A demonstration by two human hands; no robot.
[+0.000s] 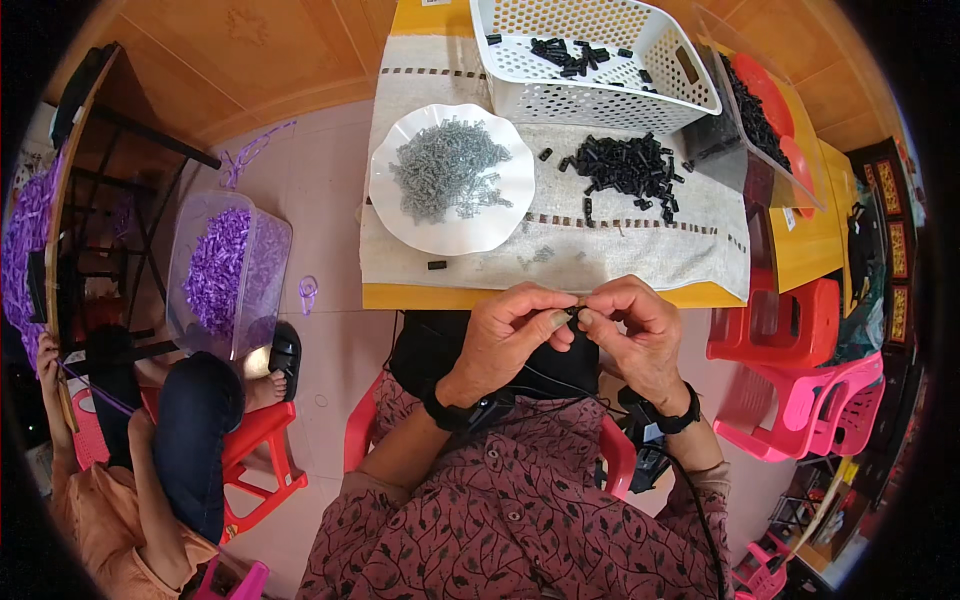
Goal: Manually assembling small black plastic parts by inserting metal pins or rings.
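Just past the table's near edge, my left hand [507, 338] and my right hand [637, 333] meet fingertip to fingertip. Both pinch a small black plastic piece [573, 311], mostly covered by the fingers. Beyond them, on a pale cloth [640, 258], lies a pile of short black plastic pieces [625, 170]. A white wavy-rimmed plate [460, 240] to the left holds a heap of tiny translucent grey parts [445, 165]. One loose black piece [437, 265] rests below the plate, and a few translucent bits [540, 256] are scattered on the cloth.
A white perforated basket [600, 103] with some black pieces stands at the back. Right of it is a clear bin [735, 165] of black pieces. Red and pink stools [790, 325] stand at right. At left, a co-worker [130, 510] sits by a tub [262, 290] of purple pieces.
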